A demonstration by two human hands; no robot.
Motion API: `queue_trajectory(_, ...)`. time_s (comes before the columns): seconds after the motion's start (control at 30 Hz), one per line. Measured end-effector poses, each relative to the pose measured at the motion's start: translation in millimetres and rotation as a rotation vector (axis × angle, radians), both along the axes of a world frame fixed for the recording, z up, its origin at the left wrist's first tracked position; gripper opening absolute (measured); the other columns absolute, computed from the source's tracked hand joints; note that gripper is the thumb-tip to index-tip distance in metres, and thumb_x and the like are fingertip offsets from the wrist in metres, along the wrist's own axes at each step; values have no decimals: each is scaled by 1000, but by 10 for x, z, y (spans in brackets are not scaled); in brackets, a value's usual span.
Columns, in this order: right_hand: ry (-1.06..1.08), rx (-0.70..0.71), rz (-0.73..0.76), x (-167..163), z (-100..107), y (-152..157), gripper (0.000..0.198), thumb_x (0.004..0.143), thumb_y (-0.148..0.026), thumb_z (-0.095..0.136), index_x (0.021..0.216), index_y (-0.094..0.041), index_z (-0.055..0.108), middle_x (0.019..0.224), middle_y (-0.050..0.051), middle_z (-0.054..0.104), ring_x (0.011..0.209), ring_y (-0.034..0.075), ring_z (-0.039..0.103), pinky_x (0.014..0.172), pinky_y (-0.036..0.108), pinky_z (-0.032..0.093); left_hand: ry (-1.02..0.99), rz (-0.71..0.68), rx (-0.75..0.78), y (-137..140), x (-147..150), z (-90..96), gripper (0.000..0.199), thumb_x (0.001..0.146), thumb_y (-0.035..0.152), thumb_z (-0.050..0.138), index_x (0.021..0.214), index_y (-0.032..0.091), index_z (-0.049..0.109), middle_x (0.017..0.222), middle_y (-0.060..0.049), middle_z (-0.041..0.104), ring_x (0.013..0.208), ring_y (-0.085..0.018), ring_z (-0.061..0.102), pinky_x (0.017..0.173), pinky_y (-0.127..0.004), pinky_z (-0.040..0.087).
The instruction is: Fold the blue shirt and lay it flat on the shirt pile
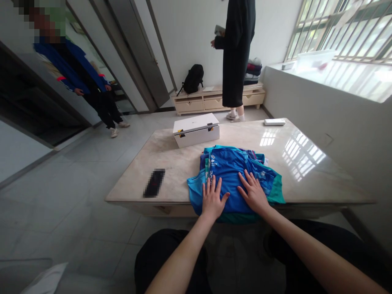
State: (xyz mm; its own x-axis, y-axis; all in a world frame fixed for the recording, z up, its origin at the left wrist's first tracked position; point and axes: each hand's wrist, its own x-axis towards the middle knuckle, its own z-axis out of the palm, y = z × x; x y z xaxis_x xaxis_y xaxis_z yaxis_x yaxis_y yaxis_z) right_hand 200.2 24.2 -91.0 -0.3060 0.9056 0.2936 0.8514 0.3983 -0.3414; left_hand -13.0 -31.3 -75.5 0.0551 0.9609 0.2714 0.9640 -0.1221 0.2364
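A blue shirt (228,169) with white print lies on top of a small pile of clothes at the front edge of the table. My left hand (213,200) rests flat on its left part, fingers spread. On the right part my right hand (253,192) lies the same way, palm down and fingers apart. Beneath the blue shirt show a teal garment (277,190) at the right and a light blue one (197,188) at the left. The lower edge of the pile hangs over the table's front.
The marble-topped table (309,179) also bears a white box (197,128), a blurred dark phone-like object (154,183) and a white device (275,122). Behind stands a low cabinet (191,105) with a black backpack (194,79). One person (237,57) stands there, another (81,69) at the left.
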Motion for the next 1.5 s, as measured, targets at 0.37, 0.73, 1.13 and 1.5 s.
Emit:
queue_trajectory(0.37,-2,-65,-10,-457,360,801,58,105,-45,35,159,-24,39,169,5,26,156,27,22,125,48,26,-233,37,59,1023,262,236,53,105,31,31,154,16,45,164,-9,38,154,-23,31,129,-47,19)
queue_trajectory(0.73,-73,-146,-169,521,-80,1141,63,104,-60,25,162,-34,29,169,1,26,154,29,27,124,56,25,-165,113,-106,968,-642,-162,59,106,46,31,162,31,24,171,-7,17,155,-29,27,125,-56,24)
queue_trajectory(1.13,47,-230,-160,561,-11,1201,67,101,-61,36,161,-30,33,167,5,32,153,28,32,123,48,30,-275,131,-78,940,-618,-127,63,105,46,32,161,18,29,169,-15,20,155,-30,27,125,-50,28)
queue_trajectory(1.5,32,-421,-407,1309,184,1229,111,76,-83,59,150,-1,48,140,30,59,130,49,56,105,59,47,-635,292,-275,785,-723,135,73,92,57,60,148,11,49,146,-22,58,135,-36,57,111,-45,46)
